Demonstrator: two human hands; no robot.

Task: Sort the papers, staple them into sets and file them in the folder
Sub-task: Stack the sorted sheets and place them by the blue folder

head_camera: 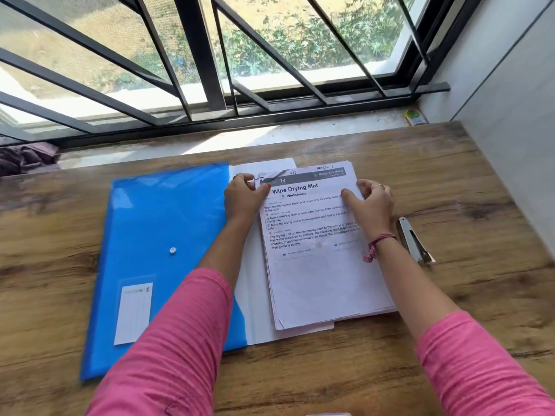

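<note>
1. My left hand sits at the top left corner of the stack of papers, its grip clamped on that corner: the thumb lies on the top sheet and the fingers curl round the edge.
2. My right hand holds the top right edge of the same stack, the thumb pressing on the printed page and the fingers curled round the side, so this grip is clamped on the papers too.
3. The top sheet reads "Wipe Drying Mat" under a dark header strip with the number 74.
4. The stack lies on the white inner flap of the blue folder, which lies flat on the wooden table to the left of the papers, its snap button facing up and a white label in a clear pocket near its lower edge.
5. The stapler lies on the table just right of my right wrist, apart from the papers.
6. A thread bracelet is round my right wrist, and both my sleeves are pink.
7. Beyond the table runs a window sill with a dark metal grille.
</note>
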